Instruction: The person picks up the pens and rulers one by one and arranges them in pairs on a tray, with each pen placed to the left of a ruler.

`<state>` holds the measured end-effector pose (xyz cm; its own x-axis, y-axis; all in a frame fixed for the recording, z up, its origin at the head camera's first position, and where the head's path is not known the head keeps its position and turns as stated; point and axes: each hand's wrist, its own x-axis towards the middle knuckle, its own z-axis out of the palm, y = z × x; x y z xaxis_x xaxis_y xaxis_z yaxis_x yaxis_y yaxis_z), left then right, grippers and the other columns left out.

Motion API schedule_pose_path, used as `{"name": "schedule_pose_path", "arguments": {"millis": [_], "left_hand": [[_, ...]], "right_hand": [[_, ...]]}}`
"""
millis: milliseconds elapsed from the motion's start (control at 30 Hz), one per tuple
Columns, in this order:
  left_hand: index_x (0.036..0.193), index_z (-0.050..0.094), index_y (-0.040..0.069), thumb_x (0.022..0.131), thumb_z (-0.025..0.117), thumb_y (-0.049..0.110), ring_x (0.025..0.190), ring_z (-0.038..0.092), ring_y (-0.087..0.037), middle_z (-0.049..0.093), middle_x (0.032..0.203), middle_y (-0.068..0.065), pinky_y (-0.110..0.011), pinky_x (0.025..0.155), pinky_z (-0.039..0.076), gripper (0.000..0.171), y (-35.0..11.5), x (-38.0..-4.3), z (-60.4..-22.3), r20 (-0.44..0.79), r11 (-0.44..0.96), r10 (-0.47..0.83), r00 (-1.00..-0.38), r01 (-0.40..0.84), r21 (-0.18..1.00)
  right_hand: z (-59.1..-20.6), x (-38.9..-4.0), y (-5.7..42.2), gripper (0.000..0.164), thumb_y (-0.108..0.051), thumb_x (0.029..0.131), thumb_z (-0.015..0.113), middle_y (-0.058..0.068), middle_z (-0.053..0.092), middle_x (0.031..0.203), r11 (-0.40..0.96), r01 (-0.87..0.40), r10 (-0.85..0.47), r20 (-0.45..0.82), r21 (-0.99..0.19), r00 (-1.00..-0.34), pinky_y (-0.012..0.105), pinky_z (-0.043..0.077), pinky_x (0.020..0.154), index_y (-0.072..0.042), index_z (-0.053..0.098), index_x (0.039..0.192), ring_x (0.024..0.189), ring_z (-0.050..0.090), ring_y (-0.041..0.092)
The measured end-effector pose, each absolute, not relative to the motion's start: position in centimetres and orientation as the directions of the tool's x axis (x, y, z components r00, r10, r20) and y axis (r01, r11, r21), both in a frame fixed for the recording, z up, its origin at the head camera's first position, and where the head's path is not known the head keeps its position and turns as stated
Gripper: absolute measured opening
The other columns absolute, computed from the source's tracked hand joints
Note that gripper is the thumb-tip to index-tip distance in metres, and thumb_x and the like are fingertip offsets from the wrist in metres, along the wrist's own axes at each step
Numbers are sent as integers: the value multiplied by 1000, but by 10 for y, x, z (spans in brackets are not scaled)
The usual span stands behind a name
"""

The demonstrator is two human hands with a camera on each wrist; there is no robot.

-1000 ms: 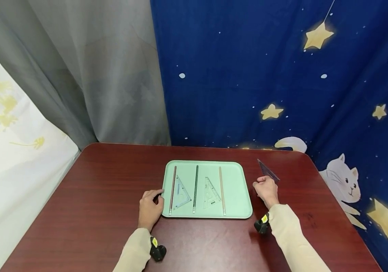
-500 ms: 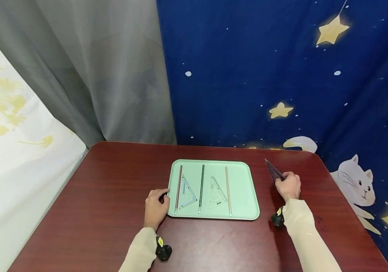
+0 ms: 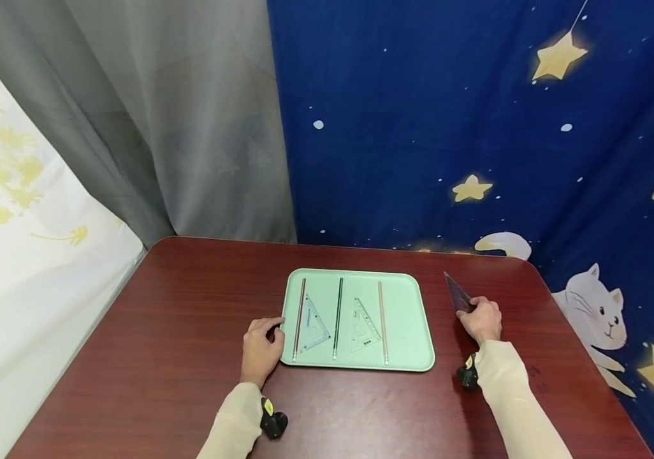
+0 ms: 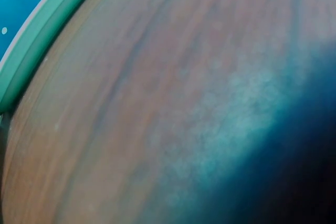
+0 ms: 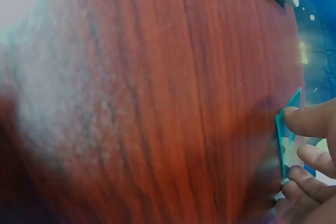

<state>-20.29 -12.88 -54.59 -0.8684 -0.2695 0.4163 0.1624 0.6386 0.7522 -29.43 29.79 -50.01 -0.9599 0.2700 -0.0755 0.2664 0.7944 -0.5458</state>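
Note:
My right hand (image 3: 483, 320) pinches a see-through set square (image 3: 456, 294) above the table, right of the tray. In the right wrist view the thumb (image 5: 304, 120) lies on one face of the set square (image 5: 283, 129) and curled fingers are behind it. My left hand (image 3: 261, 349) holds the left rim of a pale green tray (image 3: 413, 331) between thumb and forefinger. On the tray lie a red pencil (image 3: 299, 319), a clear set square (image 3: 315, 328), a dark green pencil (image 3: 338, 319), another clear set square (image 3: 364, 328) and a plain wood pencil (image 3: 383, 325), left to right.
The dark red wooden table (image 3: 189, 306) spreads around the tray. Behind it hang a grey curtain (image 3: 218, 127) and a blue starry curtain (image 3: 384, 127). White cloth (image 3: 34, 255) hangs at the left. Each wrist carries a small black camera.
My right hand has moved right, away from the tray, with its set square, and its grip on it has turned. The left hand stays at the tray's rim. The head view has shifted slightly.

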Motion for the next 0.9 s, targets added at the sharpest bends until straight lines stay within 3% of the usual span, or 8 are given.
{"name": "schedule_pose_path", "arguments": {"millis": [333,500,600,700,767,900], "left_hand": [[99,75,7,84,58,3,95,61,-27,72,95,-8,-44,81,52,23,-130,-202,-548,411,633,-274,-869,158,758],[99,75,7,83,58,3,94,61,-27,72,94,-7,-44,79,53,23,-129,-203,-549,427,639,-270,-863,171,750],[99,75,6,83,58,2,94,61,-27,72,93,-8,-44,78,53,23,-128,-203,-548,436,637,-271,-858,180,750],[98,75,6,83,58,2,94,61,-27,72,93,-8,-45,78,53,23,-129,-203,-546,447,641,-274,-851,185,745],[98,75,6,82,58,2,94,61,-27,72,93,-7,-45,78,53,23,-129,-202,-544,446,642,-275,-852,183,745],[99,74,6,83,58,3,95,60,-27,72,94,-8,-45,79,52,24,-129,-200,-543,427,639,-273,-862,169,751]], "right_hand": [[-497,-284,292,63,-14,73,74,35,44,114,739,311,279,-148,-597,-949,55,36,93,12,46,124,105,39,44],[-496,-275,292,55,-9,71,73,34,51,112,694,335,310,-155,-638,-938,51,34,99,15,52,116,111,36,43],[-492,-269,292,44,-6,76,68,31,58,109,645,345,320,-168,-682,-932,45,45,92,13,56,113,103,51,38],[-486,-265,291,38,-3,82,60,25,63,101,539,353,302,-216,-765,-928,33,56,72,12,57,116,79,65,20],[-482,-261,290,38,-2,84,57,18,65,94,460,352,271,-249,-815,-930,26,57,65,14,54,119,67,65,10],[-474,-253,288,39,-2,87,56,4,64,83,379,343,226,-274,-859,-935,22,57,63,15,51,121,64,61,0]]}}
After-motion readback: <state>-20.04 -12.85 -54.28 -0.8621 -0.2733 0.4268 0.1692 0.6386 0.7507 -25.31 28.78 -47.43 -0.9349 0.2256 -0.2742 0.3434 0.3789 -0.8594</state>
